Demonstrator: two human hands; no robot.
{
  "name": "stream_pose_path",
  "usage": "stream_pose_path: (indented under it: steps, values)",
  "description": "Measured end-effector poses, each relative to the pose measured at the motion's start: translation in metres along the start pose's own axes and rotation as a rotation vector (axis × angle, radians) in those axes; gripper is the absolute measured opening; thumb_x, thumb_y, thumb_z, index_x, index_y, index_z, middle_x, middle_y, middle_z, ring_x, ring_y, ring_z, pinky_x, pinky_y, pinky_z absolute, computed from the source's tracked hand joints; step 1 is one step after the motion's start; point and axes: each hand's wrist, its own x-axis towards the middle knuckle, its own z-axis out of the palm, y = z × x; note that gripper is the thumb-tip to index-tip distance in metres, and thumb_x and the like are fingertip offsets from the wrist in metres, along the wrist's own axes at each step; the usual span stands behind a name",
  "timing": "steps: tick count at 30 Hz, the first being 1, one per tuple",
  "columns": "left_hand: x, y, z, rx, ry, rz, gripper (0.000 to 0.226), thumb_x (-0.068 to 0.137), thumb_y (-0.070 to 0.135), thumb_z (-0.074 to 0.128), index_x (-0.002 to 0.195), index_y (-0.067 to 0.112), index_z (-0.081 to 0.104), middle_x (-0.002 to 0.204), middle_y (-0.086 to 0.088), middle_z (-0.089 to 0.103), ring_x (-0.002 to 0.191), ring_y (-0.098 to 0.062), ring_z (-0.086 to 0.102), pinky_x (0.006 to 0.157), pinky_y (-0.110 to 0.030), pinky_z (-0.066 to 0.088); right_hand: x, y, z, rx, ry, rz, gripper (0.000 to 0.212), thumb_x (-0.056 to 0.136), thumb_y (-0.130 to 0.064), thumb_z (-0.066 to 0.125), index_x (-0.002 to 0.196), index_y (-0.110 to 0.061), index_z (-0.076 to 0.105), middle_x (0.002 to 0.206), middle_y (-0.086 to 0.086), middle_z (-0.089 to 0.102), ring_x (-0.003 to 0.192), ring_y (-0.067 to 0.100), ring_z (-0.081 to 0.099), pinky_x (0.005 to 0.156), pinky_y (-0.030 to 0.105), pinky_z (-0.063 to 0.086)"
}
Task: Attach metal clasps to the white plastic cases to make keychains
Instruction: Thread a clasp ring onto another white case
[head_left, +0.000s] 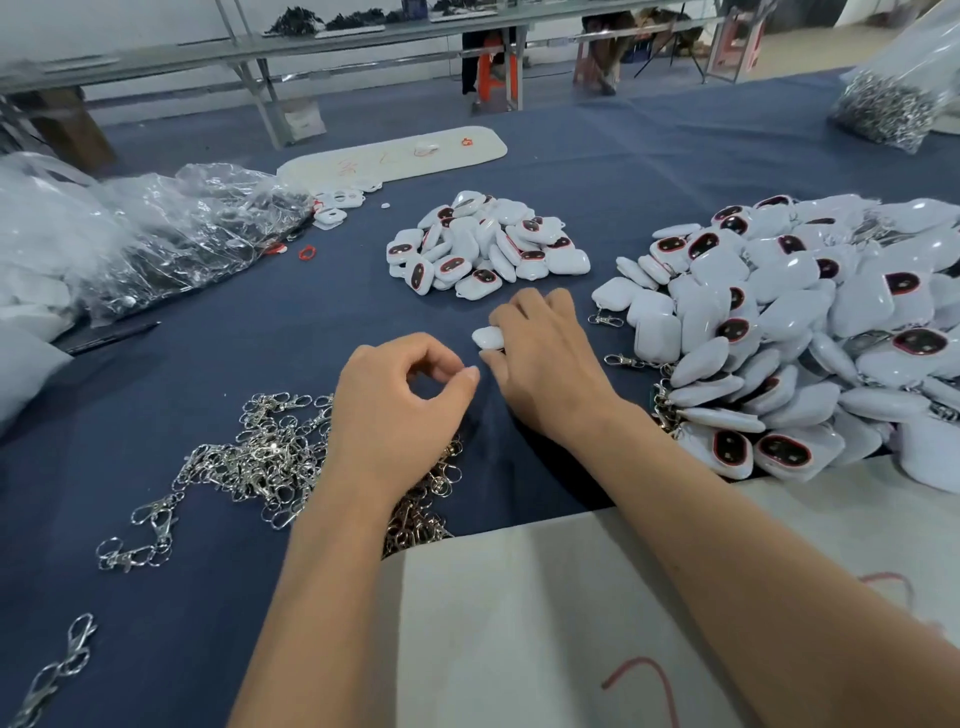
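- Work surface: table (218, 613) under dark blue cloth, with a pale board or sheet (545, 623) lying over its near edge beneath the right forearm
- Right hand (545, 358): fingers curled round 1 white plastic case (487, 338); the case sticks out past the fingertips on the hand's left side, low over the cloth; whether it touches the cloth cannot be told
- Left hand (395, 405): just beside the right hand and apart from the held case; thumb and forefinger bent toward each other in a ring, tips nearly meeting; whether anything small sits between them cannot be told
- Loose metal clasps (260, 457): silver tangle on the cloth, left of and partly beneath the left wrist; a few strays (140, 535) lie nearer the table's left edge
- Small case pile (485, 244): white cases, some showing dark red-rimmed ovals, straight beyond both hands
- Large case pile (810, 332): right of the right hand; several cases along its near-left edge carry clasps (623, 360)
- Clear plastic bags (171, 228): crumpled, far left
- Bag of metal parts (883, 104): far right corner
- White tray (395, 153): beyond the small pile, red marks on it
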Motion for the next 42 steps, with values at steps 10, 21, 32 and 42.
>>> stream_pose_path:
  steps: [10,21,32,42]
  values:
    - [0.003,0.000,-0.031,0.195,-0.521,-0.052,0.023,0.075,0.023,0.089,0.079,0.034,0.070,0.095,0.007,0.063,0.099,-0.016,0.055,0.091,-0.037,0.047,-0.019,-0.009,-0.010,0.154,0.078,0.030,0.023,0.090,-0.028,0.058,0.101,-0.014,0.044,0.082,0.000,0.043,0.083,0.026,0.040,0.068,0.034,0.022]
    - [0.005,-0.008,-0.008,0.086,-0.149,0.004,0.021,0.082,0.018,0.084,0.069,0.023,0.068,0.062,0.008,0.065,0.056,-0.005,0.055,0.055,-0.015,0.041,-0.038,-0.008,-0.017,0.382,0.041,-0.031,0.023,0.091,-0.016,0.052,0.093,-0.025,0.072,0.086,-0.007,0.067,0.086,0.017,0.057,0.074,0.036,0.043]
    - [0.003,0.004,0.019,-0.486,0.072,-0.165,0.012,0.085,0.012,0.081,0.087,0.013,0.069,0.069,-0.003,0.076,0.065,-0.018,0.075,0.067,-0.037,0.061,-0.037,0.007,-0.022,0.973,0.004,0.011,0.017,0.096,-0.028,0.074,0.085,-0.017,0.081,0.082,-0.003,0.079,0.084,0.021,0.073,0.083,0.040,0.058]
    - [0.001,0.003,0.025,-0.636,0.057,-0.222,0.018,0.081,-0.004,0.081,0.090,0.008,0.071,0.079,-0.005,0.078,0.076,-0.016,0.077,0.069,-0.022,0.058,-0.035,0.008,-0.016,0.947,0.121,0.053,0.009,0.089,-0.012,0.079,0.083,-0.019,0.082,0.077,-0.009,0.077,0.072,0.006,0.069,0.073,0.019,0.053]
